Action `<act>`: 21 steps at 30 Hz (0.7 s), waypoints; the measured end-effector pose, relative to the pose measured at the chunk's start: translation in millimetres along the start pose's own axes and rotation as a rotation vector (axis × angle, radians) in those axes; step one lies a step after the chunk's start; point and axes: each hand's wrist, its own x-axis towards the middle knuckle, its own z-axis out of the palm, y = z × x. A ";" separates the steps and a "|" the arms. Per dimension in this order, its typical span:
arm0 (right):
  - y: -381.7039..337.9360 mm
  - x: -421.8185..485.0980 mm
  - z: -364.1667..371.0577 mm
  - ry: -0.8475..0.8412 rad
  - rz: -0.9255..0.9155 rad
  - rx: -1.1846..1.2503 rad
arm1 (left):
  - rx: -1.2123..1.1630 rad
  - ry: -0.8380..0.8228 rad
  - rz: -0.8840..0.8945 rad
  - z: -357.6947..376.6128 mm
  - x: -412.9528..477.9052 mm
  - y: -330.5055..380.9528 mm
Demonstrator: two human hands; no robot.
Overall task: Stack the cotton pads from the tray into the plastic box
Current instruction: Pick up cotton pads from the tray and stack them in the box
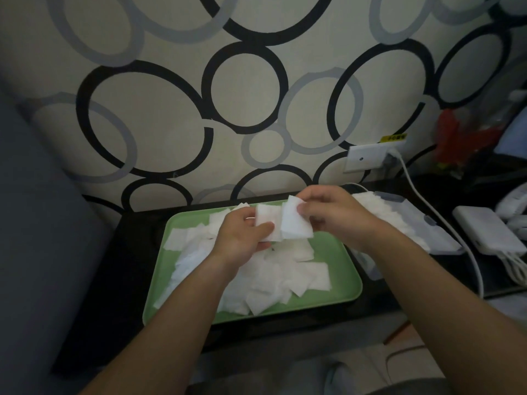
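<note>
Over tray (338, 253): pads (293, 223) in both grips (242, 236) (330, 215)

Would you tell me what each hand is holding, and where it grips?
The left hand pinches a cotton pad at its lower edge; the right hand pinches a small pad stack near its upper right corner.

This looks like a room in a home, not a workplace. From nine to three o'clock the back wall is covered in decorative wallpaper (176, 115) printed with overlapping black and grey rings. A low dark table (125, 252) stands against it at the centre. At nine o'clock is a grey upholstered surface (34, 223), possibly a sofa. At two o'clock a household wall socket (368, 159) carries a plug whose white cable (445, 223) runs down across the table. Personal clutter sits at three o'clock: a white charger block (484, 229) and something red in clear wrapping (456, 138).
</note>
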 end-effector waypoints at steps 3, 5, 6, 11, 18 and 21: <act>1.6 -0.6 -0.1 -0.054 -0.032 -0.012 | -0.017 -0.093 0.014 3.3 -5.9 4.1; 4.9 -0.1 -0.9 -0.052 -0.044 -0.024 | -0.032 -0.146 0.018 4.8 -8.3 5.5; 5.5 -0.4 -1.6 -0.046 -0.042 -0.023 | -0.039 -0.163 0.014 5.5 -8.5 6.0; 6.4 -1.4 -3.5 0.002 -0.037 -0.081 | -0.076 -0.229 0.011 9.5 -11.6 9.3; 9.6 -0.6 -3.9 0.080 -0.124 -0.196 | -0.116 -0.252 0.016 16.8 -13.0 10.6; 11.1 -0.1 -6.7 0.112 -0.150 -0.246 | -0.120 -0.249 0.013 21.4 -11.6 11.6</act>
